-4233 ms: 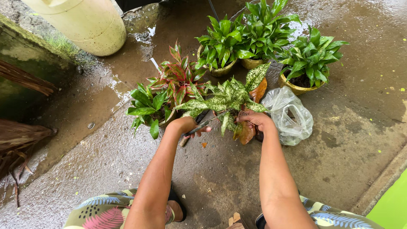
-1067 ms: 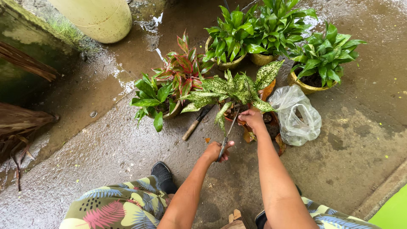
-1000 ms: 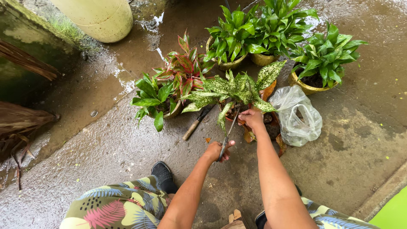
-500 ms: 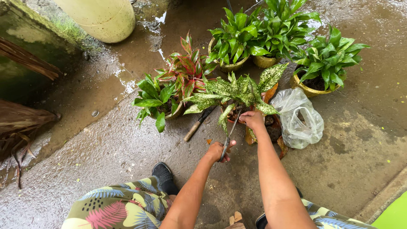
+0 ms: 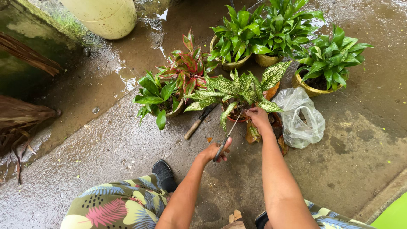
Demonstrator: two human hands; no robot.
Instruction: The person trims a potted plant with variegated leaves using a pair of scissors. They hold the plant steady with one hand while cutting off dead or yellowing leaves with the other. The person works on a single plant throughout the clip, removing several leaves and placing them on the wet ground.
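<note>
My left hand [image 5: 213, 151] grips the handle of a thin knife [image 5: 229, 133]. Its blade slants up toward the base of a plant with white-spotted green leaves [image 5: 241, 85]. My right hand [image 5: 257, 117] is closed around that plant's lower stems, at the rim of its small reddish pot [image 5: 232, 119]. Brown dried leaves [image 5: 254, 133] hang below this hand. Both forearms reach out from the bottom of the view over wet concrete.
Red-leaved plant [image 5: 188, 70] and green plant [image 5: 153, 91] stand left of the spotted one. Three leafy pots [image 5: 316, 91] line the back right. A clear plastic bag [image 5: 299, 118], a wooden-handled tool [image 5: 198, 123], a cream container [image 5: 106, 15], dry fronds [image 5: 21, 114] and a dark shoe [image 5: 163, 174] lie around.
Since the oldest frame my left hand has drawn back from the leaves toward me, with the knife in it. Over the last second both hands have barely moved.
</note>
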